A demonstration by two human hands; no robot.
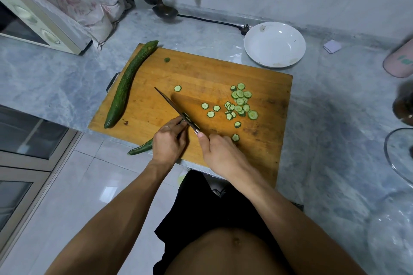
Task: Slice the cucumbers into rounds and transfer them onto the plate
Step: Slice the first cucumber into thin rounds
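Head view | board: scuffed rectangular wooden cutting board (201,73) on veined grey marble counter (55,73) | left hand (168,140) curled around part-cut cucumber (140,148) at board's near edge | right hand (220,152) grips knife (176,109) handle, thin blade on board | bumpy whole cucumber (127,83) along left edge | scalloped rounds (240,101) clustered right | glossy white plate (274,44) beyond far corner, no slices

One head cam, wide-angle, looks steeply down, close above cutting board (201,78) w/ both forearms entering from below.
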